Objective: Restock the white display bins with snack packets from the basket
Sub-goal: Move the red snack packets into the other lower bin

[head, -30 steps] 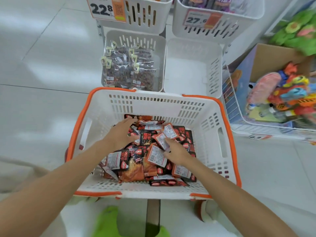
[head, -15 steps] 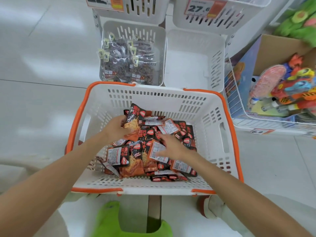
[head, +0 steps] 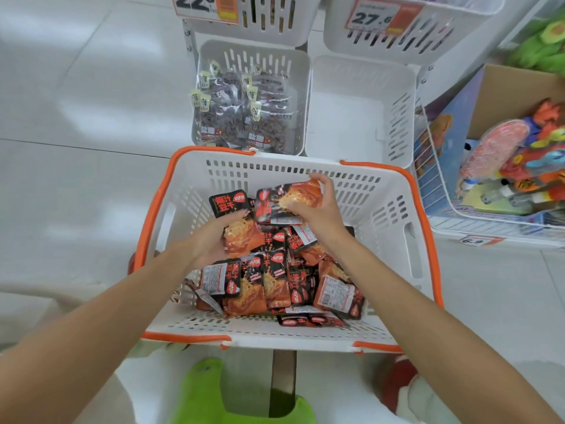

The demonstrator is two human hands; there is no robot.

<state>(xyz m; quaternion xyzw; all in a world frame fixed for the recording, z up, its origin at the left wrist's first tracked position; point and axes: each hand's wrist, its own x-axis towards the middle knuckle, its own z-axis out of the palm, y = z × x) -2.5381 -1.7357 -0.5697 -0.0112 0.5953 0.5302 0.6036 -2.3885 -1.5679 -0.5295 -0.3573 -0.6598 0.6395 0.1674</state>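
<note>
A white basket with an orange rim (head: 425, 228) sits in front of me, holding several red-and-black snack packets (head: 275, 283). My left hand (head: 214, 240) grips a bunch of packets (head: 235, 218) lifted above the pile. My right hand (head: 318, 209) grips another bunch of packets (head: 287, 200), raised near the basket's far wall. Beyond the basket stand two low white display bins: the left bin (head: 302, 71) holds clear bags of dark snacks (head: 244, 114), and the right bin (head: 360, 117) shows only its bare floor.
Two upper white bins carry price tags 22.8 (head: 198, 4) and 27.6 (head: 376, 16). A wire bin (head: 440, 191) with colourful toys and a cardboard box stands at the right. Pale floor tiles lie to the left. Green shoes show at the bottom.
Both hands have closed on packets and lifted them out of the pile. My right hand has risen toward the basket's far wall with its bunch.
</note>
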